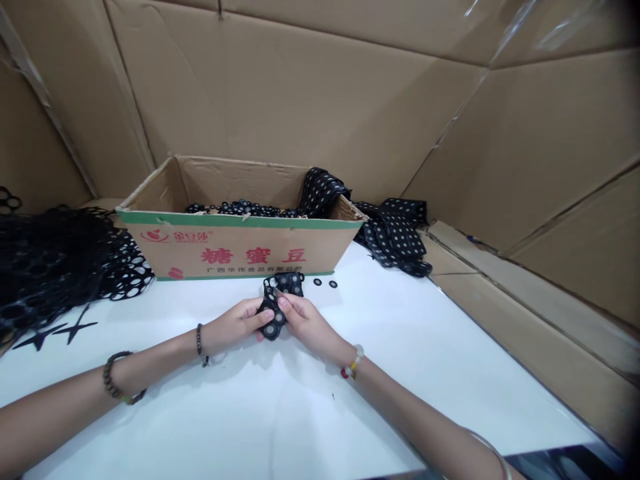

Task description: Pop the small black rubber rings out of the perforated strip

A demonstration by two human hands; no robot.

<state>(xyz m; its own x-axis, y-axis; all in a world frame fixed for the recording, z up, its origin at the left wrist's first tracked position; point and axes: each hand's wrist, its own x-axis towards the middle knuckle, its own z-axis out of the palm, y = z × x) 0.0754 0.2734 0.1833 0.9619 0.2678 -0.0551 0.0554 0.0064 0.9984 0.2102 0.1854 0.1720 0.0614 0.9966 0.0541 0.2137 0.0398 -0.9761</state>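
Head view, looking down at the table [225, 413]. We have the ringed black sheet [271, 329] between both hands, just in front of the open carton [240, 250]; its far part lies near the carton's foot. Left hand [249, 320]: fingers closed on the sheet's left side, thumb flat on top, no gap that we can make out. Right hand [306, 323]: thumb and forefinger pinched nearly shut at the upper right edge; we cannot tell whether they grip one ring or the web between rings.

Handling, as we judge it: light, thin, soft enough to bend and fold; the narrow webs look the likeliest to tear or stretch. Best hold, we think, is a flat pinch on the solid rim beside the rings, near where the other hand works. Slipperiness: we cannot judge.

Close by, right of the sheet, we note two loose rings [317, 282] lying flat, apart from each other. Small black rings [240, 208] fill the carton's floor; a dotted black strip [323, 193] hangs over its right end. Further right, folded dotted strips [395, 230]. To our left, a tangled heap of black mesh [50, 260], with star-shaped scraps [75, 327] before it.
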